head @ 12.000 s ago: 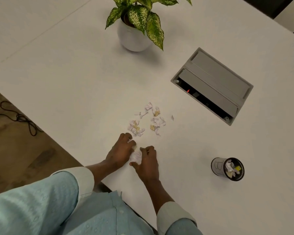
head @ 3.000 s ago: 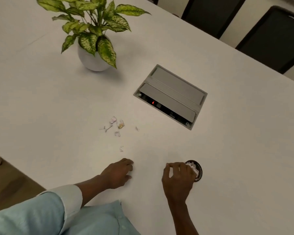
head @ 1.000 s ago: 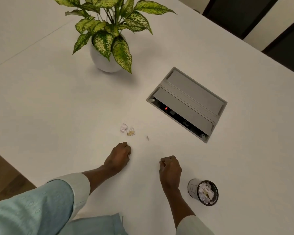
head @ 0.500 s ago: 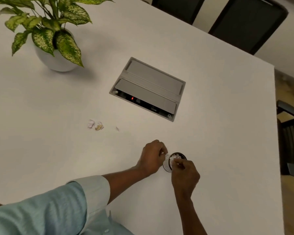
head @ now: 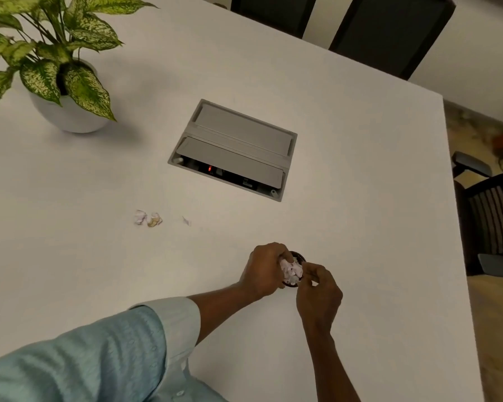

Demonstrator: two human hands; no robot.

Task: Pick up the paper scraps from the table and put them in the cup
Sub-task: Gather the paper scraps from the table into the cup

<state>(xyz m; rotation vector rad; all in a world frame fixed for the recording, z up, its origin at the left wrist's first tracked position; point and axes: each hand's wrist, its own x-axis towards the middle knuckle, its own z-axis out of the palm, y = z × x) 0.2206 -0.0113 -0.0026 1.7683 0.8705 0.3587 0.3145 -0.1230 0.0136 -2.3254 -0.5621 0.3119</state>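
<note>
Paper scraps (head: 291,269) heaped at the mouth of the cup (head: 301,256), which stands near my edge of the table (head: 360,198). My left hand (head: 263,271) wraps the cup's left side, fingers curled over its rim. My right hand (head: 320,291) pinches at the heap from the right, thumb against fingertips.

Judged step: seating the load. To do it well, I would hold the cup firm with the left hand and press the heap below the rim. I would part the right fingers only over the opening, since light scraps may spill or cling.

Three loose pieces lie well apart to the left: a white wad (head: 140,217) touching a yellowish wad (head: 154,219), and a small sliver (head: 186,221) near them.

Surface: plain white, matte, with a grey cable box (head: 233,149) set into it, flap raised, red light showing. Far left, a potted plant (head: 70,117). Dark chairs (head: 389,33) stand beyond the far edge.
</note>
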